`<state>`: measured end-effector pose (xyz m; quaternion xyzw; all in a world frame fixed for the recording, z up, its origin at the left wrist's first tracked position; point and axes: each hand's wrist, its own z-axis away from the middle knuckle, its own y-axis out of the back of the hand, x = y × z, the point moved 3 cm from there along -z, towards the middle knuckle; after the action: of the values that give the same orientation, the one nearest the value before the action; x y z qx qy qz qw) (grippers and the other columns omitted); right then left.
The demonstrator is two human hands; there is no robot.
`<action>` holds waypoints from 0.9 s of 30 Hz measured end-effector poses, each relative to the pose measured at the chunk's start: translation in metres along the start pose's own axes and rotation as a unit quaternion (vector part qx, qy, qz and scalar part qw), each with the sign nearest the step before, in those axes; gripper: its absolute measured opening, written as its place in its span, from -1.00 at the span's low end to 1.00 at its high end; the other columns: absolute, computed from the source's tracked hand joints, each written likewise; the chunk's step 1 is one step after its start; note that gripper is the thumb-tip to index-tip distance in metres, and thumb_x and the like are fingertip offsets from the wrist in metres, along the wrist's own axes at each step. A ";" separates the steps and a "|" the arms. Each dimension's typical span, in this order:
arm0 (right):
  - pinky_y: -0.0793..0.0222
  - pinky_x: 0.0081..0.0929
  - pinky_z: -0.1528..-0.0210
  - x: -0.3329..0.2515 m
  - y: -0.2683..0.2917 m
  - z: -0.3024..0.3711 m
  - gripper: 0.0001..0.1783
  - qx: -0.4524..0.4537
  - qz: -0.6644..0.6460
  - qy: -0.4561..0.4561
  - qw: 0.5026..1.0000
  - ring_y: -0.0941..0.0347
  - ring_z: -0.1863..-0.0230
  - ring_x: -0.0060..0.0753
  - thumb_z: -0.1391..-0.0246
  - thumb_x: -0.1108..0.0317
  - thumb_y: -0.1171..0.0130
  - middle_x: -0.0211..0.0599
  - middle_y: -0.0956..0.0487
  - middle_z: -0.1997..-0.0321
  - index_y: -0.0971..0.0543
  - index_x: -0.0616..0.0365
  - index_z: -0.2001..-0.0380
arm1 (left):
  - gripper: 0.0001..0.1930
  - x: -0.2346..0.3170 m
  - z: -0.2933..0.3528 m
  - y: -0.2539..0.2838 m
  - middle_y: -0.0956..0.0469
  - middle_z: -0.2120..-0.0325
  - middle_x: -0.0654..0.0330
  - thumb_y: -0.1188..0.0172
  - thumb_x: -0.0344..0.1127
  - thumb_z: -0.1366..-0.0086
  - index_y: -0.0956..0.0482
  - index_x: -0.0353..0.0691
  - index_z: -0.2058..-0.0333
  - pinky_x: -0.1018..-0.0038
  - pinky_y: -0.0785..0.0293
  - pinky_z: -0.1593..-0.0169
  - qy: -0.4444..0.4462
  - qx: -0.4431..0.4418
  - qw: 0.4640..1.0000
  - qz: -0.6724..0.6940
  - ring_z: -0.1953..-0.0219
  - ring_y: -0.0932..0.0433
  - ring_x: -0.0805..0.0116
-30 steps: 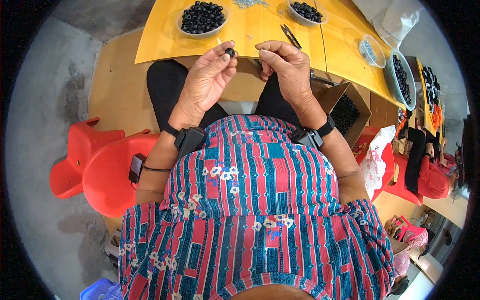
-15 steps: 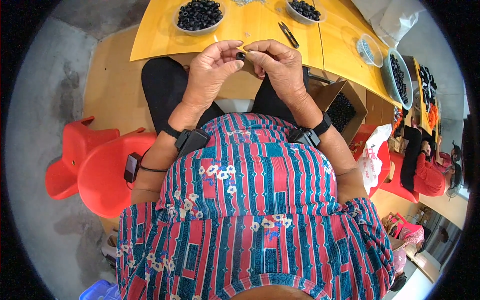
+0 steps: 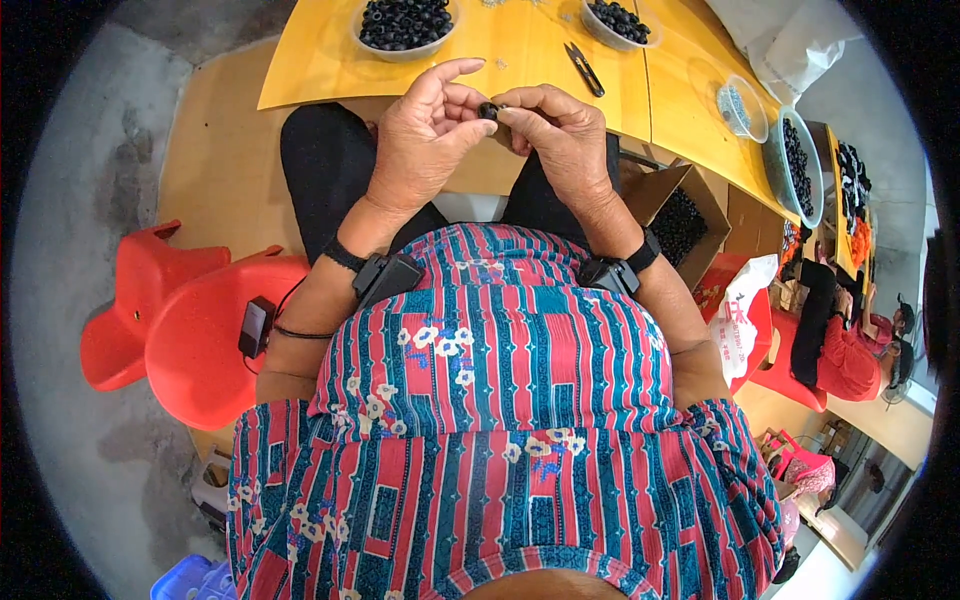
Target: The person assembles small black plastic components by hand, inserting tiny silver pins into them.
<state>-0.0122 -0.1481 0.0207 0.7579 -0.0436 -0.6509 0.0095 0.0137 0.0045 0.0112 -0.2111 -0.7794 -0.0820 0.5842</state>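
Note:
A small black, rounded part (image 3: 488, 111) sits between the fingertips of my two hands, just in front of the table edge. My left hand (image 3: 428, 135) pinches it between thumb and fingers, its index finger raised away. Thumb and index finger of my right hand (image 3: 562, 138) are pressed together at the part's right side; whatever they grip is too small to make out. Beyond my hands, a clear bowl (image 3: 408, 54) full of similar black parts stands on the yellow table (image 3: 310, 70). Black thread snips (image 3: 584, 70) lie to the right of it.
Farther right are a second bowl (image 3: 622, 44) of black parts, a clear tub (image 3: 760, 128) with small pale pieces, and a blue-green basin (image 3: 818, 190). A cardboard box (image 3: 715, 225) of black parts is below. Red chairs (image 3: 215, 340) stand left; another person (image 3: 850, 355) sits right.
My left index finger has lifted away from the black part. The part has shifted slightly right, closer against my right fingertips.

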 end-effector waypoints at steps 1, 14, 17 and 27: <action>-0.27 -0.74 0.55 0.001 -0.001 0.000 -0.86 0.002 -0.006 -0.003 1.000 -0.34 0.60 -0.69 0.00 0.54 -0.16 -0.43 -0.49 0.59 -0.60 0.29 0.32 | -0.44 -0.001 0.000 0.001 -0.46 0.31 0.24 -0.17 -0.64 -0.07 -0.29 -0.28 -0.09 0.67 -0.42 0.16 0.000 0.002 1.000 0.000 0.28 -0.45 0.58; -0.27 -0.75 0.52 0.009 0.000 0.001 -0.84 -0.011 0.018 -0.015 1.000 -0.36 0.56 -0.69 0.04 0.57 -0.18 -0.43 -0.51 0.55 -0.60 0.28 0.31 | -0.47 -0.016 0.005 0.000 -0.47 0.28 0.20 -0.14 -0.65 -0.09 -0.28 -0.32 -0.08 0.65 -0.41 0.10 0.024 0.002 0.999 0.049 0.24 -0.46 0.55; -0.33 -0.76 0.52 0.012 -0.001 0.003 -0.82 -0.011 -0.010 -0.029 0.999 -0.38 0.56 -0.73 0.09 0.49 -0.26 -0.42 -0.57 0.47 -0.61 0.24 0.32 | -0.48 -0.020 0.008 0.001 -0.48 0.29 0.20 -0.14 -0.64 -0.10 -0.28 -0.33 -0.08 0.64 -0.40 0.11 0.027 0.001 0.996 0.082 0.23 -0.45 0.55; -0.26 -0.74 0.52 0.006 -0.003 -0.002 -0.88 0.011 0.028 -0.059 0.998 -0.34 0.58 -0.71 0.01 0.58 -0.13 -0.43 -0.52 0.52 -0.58 0.29 0.35 | -0.56 -0.041 0.042 0.001 -0.46 0.26 0.26 -0.19 -0.62 -0.10 -0.37 -0.32 0.01 0.62 -0.41 0.11 0.068 0.035 0.984 0.164 0.20 -0.43 0.55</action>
<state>-0.0090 -0.1458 0.0148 0.7170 -0.0721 -0.6932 0.0168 -0.0130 0.0120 -0.0399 -0.3090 -0.6952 0.0280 0.6484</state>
